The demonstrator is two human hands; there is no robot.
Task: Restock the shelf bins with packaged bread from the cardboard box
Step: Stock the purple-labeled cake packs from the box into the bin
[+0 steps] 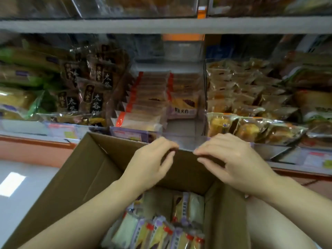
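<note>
An open cardboard box (86, 177) stands below the shelf, with several packaged breads (161, 232) in purple, yellow and red wrappers inside it. My left hand (152, 162) and my right hand (231, 159) both grip the top edge of the box's far flap, fingers curled over it. Just behind that flap sits a clear shelf bin (186, 139) holding two rows of the same kind of packaged bread (147, 105), its front right part bare.
Bins of other wrapped breads flank the middle one: brown packs (93, 87) and green packs (21, 81) on the left, golden pastries (251, 105) on the right. A grey shelf board (161, 25) runs above. Pale floor (23, 186) lies at lower left.
</note>
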